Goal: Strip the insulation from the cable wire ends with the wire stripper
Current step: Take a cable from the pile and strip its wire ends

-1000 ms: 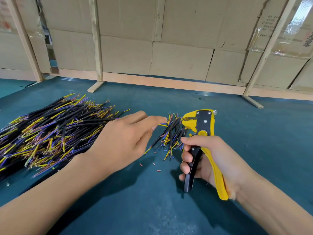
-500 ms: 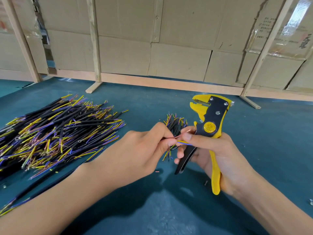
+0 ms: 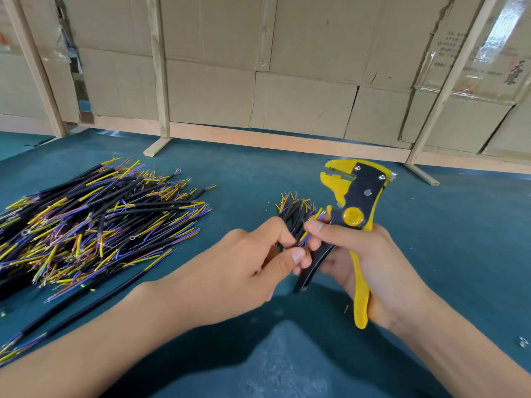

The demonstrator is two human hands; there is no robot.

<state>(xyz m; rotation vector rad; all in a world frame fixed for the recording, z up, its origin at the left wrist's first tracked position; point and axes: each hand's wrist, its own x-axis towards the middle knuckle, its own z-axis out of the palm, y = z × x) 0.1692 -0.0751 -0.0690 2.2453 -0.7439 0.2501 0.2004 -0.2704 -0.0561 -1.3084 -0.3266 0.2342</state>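
My right hand (image 3: 365, 262) grips a yellow and black wire stripper (image 3: 352, 208) by its handles, jaws pointing up and away. Its thumb and forefinger also pinch the coloured wire ends of a short black cable (image 3: 303, 239). My left hand (image 3: 244, 268) pinches the same cable from the left, fingertips touching those of the right hand. Behind the fingers lies a small heap of black cables (image 3: 293, 211) with yellow, blue and red wire ends. The cable's body is mostly hidden by my fingers.
A big pile of black cables (image 3: 94, 222) with coloured ends covers the left of the teal table (image 3: 459, 239). A wooden frame (image 3: 161, 81) backed by cardboard closes the far side. Small metal bits (image 3: 521, 341) and insulation scraps lie near my right forearm.
My left hand went from open above the small heap to pinching a cable. The right hand lifted the stripper upright and joined the pinch; both hands hold close together.
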